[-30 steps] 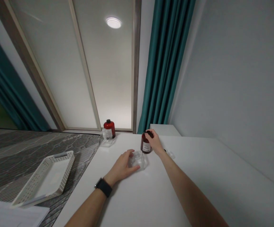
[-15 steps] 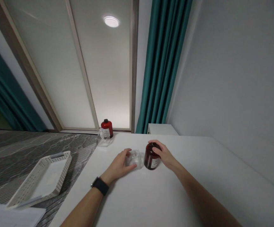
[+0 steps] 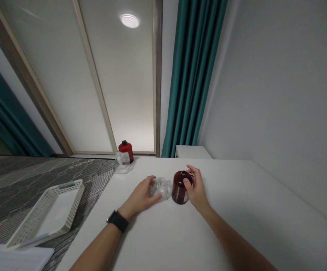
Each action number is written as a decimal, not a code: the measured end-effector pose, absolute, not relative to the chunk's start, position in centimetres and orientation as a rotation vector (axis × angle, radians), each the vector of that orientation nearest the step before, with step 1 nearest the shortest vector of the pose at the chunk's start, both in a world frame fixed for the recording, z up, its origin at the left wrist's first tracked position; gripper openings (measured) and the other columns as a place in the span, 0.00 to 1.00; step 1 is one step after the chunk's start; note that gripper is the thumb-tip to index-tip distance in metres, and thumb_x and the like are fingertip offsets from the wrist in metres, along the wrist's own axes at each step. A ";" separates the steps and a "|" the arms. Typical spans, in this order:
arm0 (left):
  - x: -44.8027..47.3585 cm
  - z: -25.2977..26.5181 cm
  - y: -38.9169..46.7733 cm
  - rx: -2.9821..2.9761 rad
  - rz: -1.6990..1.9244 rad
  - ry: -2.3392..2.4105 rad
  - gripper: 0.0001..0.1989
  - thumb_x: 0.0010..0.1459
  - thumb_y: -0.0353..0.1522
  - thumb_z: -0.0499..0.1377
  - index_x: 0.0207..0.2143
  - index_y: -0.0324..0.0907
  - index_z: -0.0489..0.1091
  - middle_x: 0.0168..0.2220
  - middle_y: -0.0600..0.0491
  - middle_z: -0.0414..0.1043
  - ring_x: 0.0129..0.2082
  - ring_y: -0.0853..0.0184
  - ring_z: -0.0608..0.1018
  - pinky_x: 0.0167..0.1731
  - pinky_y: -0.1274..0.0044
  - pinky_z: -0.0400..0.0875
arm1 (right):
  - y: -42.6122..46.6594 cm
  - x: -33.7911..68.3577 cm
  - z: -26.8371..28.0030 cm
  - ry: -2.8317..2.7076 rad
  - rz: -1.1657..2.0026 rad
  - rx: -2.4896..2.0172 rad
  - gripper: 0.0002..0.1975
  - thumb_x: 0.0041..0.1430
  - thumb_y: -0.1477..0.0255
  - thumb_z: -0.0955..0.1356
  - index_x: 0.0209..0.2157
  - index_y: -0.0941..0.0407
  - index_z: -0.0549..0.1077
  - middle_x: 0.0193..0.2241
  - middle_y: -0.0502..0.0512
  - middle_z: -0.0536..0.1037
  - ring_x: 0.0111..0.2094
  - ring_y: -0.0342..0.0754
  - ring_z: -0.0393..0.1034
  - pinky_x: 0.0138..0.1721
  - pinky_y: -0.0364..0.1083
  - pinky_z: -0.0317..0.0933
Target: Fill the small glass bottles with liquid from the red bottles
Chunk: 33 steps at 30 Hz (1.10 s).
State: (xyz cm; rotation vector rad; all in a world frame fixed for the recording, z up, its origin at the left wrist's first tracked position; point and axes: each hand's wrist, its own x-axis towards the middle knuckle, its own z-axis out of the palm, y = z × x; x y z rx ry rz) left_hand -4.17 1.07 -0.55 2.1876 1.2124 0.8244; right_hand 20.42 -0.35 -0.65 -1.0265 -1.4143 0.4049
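My left hand (image 3: 139,195), wearing a black watch (image 3: 118,221), curls around a small clear, see-through container (image 3: 159,187) on the white table (image 3: 163,241). Just to its right stands a dark red bottle (image 3: 178,194), upright, its pale label partly turned to the right. Thumb and fingers of my right hand (image 3: 197,188) are closed at the upper right of this bottle, by its neck. The neck is partly covered by the fingers, and I cannot make out whether a cap is on it.
At the table's far left corner is another red bottle (image 3: 126,152) with a black cap, beside clear packaging (image 3: 123,168). A white perforated basket (image 3: 77,203) lies to the left, with white papers (image 3: 16,258) near it. A white cabinet (image 3: 193,152) stands behind the table.
My right hand has shifted from over the bottle's top to its right side. The bottle has turned, and its label now shows less. My left hand stays at the clear container.
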 end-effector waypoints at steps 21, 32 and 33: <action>-4.3 -0.6 1.1 2.153 0.865 1.189 0.31 0.52 0.39 0.67 0.56 0.41 0.62 0.48 0.42 0.74 0.47 0.53 0.76 0.49 0.62 0.70 | 0.1 21.0 -1.8 -1.481 0.582 -1.056 0.36 0.49 0.65 0.72 0.59 0.50 0.60 0.51 0.57 0.71 0.50 0.56 0.70 0.55 0.58 0.65; -4.2 -0.5 1.1 2.166 0.862 1.182 0.31 0.52 0.39 0.66 0.56 0.40 0.62 0.47 0.42 0.74 0.46 0.54 0.76 0.48 0.63 0.70 | 0.2 20.3 -1.9 -1.451 0.463 -1.144 0.33 0.43 0.70 0.74 0.53 0.52 0.63 0.49 0.59 0.74 0.50 0.57 0.71 0.54 0.58 0.66; -4.3 -0.5 1.1 2.160 0.863 1.176 0.31 0.52 0.39 0.67 0.56 0.40 0.63 0.47 0.42 0.74 0.46 0.54 0.76 0.49 0.63 0.70 | 0.1 20.4 -1.6 -1.471 0.471 -1.139 0.33 0.43 0.71 0.74 0.53 0.51 0.64 0.50 0.58 0.74 0.50 0.56 0.71 0.54 0.58 0.66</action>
